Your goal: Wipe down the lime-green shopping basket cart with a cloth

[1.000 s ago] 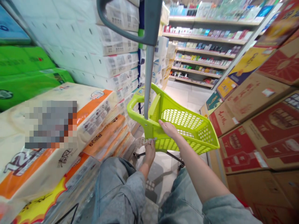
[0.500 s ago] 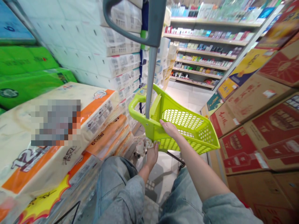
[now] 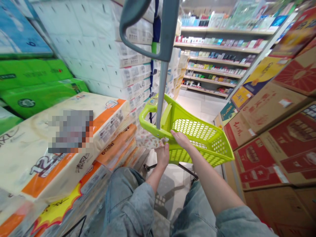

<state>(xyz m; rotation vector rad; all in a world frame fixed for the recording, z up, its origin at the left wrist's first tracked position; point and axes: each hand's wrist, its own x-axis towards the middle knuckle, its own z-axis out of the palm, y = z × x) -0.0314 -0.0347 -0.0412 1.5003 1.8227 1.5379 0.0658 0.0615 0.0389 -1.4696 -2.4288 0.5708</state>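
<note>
A lime-green shopping basket on wheels stands between my knees and the aisle, with a grey pole and handle rising from its near left corner. My right hand is closed over the basket's near rim, thumb on top and fingers hidden behind the wall. Lower and to the left, my left hand pinches a pale cloth with a small floral print against the basket's outer side, just below the rim. The cloth's free part trails leftward beside the stacked packs.
Tissue packs are stacked close on the left, with a pixelated patch on top. Cartons line the right side. Shelves of small boxes stand at the far end, beyond a tiled floor.
My left hand has risen with the cloth, from below the basket's side to just under its rim. The cloth now spreads to the left. My right hand stays on the rim.
</note>
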